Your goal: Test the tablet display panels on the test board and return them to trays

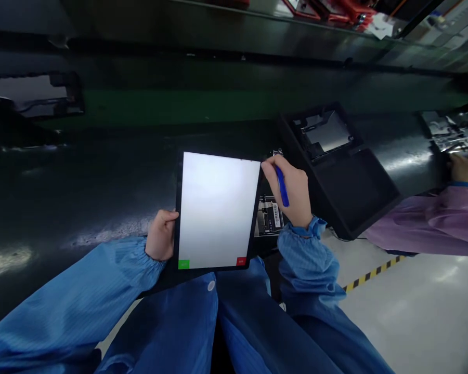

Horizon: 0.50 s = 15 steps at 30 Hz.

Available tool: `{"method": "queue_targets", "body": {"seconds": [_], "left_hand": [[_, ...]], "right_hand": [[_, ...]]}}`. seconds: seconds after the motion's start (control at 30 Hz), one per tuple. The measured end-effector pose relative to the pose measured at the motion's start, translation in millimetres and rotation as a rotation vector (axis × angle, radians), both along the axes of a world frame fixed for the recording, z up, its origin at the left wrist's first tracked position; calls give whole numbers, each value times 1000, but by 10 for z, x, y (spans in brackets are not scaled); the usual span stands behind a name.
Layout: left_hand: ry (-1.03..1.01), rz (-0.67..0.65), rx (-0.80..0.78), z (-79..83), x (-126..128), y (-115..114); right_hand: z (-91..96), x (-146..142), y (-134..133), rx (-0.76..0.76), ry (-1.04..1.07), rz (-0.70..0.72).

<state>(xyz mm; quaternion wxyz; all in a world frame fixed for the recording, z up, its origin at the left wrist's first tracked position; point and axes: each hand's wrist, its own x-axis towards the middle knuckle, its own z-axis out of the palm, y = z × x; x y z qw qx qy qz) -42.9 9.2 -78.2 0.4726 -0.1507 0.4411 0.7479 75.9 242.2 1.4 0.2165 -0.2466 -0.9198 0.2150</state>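
My left hand (162,234) is closed on the left edge of a tablet (219,208), thumb on the front bezel and fingers hidden behind. The tablet's screen glows white, with a small green box at its lower left corner and a red one at its lower right. In my right hand (294,189) there is a slim blue pen-shaped tool (282,186), gripped in closed fingers. Those fingertips are at the tablet's upper right corner; the tool's tip is hidden. Behind the tablet's right edge, a part with a white barcode label (275,215) shows partly.
Right of my hand lies a black two-section tray (351,192) with a framed device part in its upper section. Another such part (35,96) is at the far left. A co-worker's hand (464,169) and purple sleeve are at the right. Red items (339,10) stand on the shelf above.
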Motion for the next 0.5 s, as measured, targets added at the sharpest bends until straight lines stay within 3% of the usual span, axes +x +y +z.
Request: {"method": "queue_targets", "body": {"seconds": [0.13, 0.23, 0.33, 0.5], "left_hand": [[-8, -30, -43, 172, 20, 62], [-31, -38, -58, 255, 20, 80], [-22, 23, -79, 236, 25, 57], [-15, 37, -51, 151, 35, 33]], "right_hand": [[85, 37, -137, 397, -26, -39], [148, 195, -324, 604, 78, 154], [190, 381, -400, 616, 193, 296], [157, 546, -356, 526, 220, 286]]}}
